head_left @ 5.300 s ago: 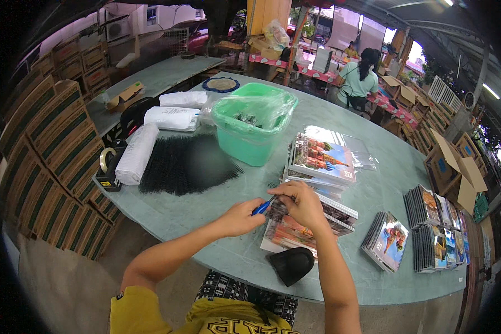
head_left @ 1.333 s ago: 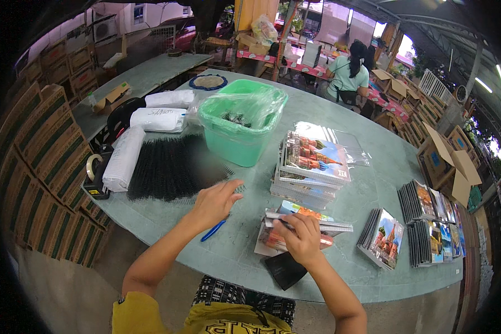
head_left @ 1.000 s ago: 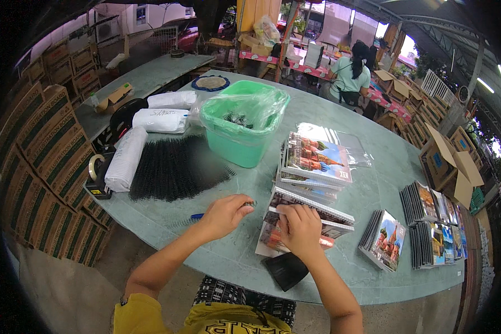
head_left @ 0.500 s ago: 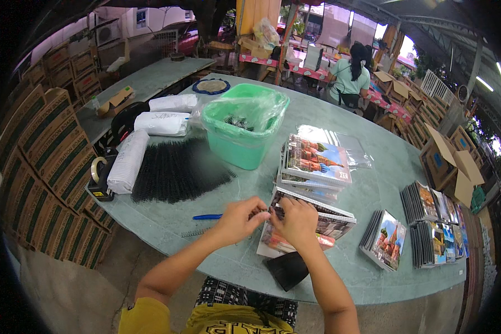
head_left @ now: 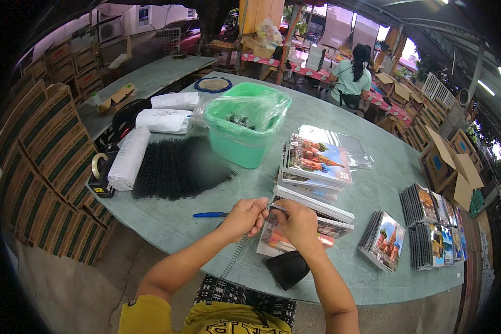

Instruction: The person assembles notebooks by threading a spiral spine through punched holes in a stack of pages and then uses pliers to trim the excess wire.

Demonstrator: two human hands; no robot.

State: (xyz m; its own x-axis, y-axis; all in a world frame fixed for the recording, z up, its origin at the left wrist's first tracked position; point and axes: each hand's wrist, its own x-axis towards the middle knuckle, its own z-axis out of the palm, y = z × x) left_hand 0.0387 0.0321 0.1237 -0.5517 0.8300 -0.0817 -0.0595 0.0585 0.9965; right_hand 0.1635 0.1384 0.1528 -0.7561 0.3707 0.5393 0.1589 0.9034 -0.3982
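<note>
My left hand [head_left: 247, 217] is closed around a thin spiral binding coil [head_left: 235, 257], whose loose length hangs down past the table's front edge. My right hand [head_left: 298, 224] is pinched at the left corner of a notebook [head_left: 331, 227], with its fingertips close to the coil's upper end. What lies between those fingertips is partly hidden. The notebook leans in a group of notebooks with pale ring edges. Beneath my right wrist is a black curved object [head_left: 286, 270]. A blue pen [head_left: 209, 215] lies left of my left hand.
Picture-cover notebooks [head_left: 318, 161] are stacked behind my hands; more bound stacks [head_left: 385, 239] stand at right. A green bin [head_left: 239, 147] lined with plastic, a spread of black coils [head_left: 175, 170], white rolls [head_left: 129, 158] and a tape dispenser [head_left: 101, 175] occupy the left. A person [head_left: 352, 78] works beyond.
The coil that lay on the table beside the pen now hangs from my left hand over the front edge. My left hand has turned and closed; the right stays at the notebook corner.
</note>
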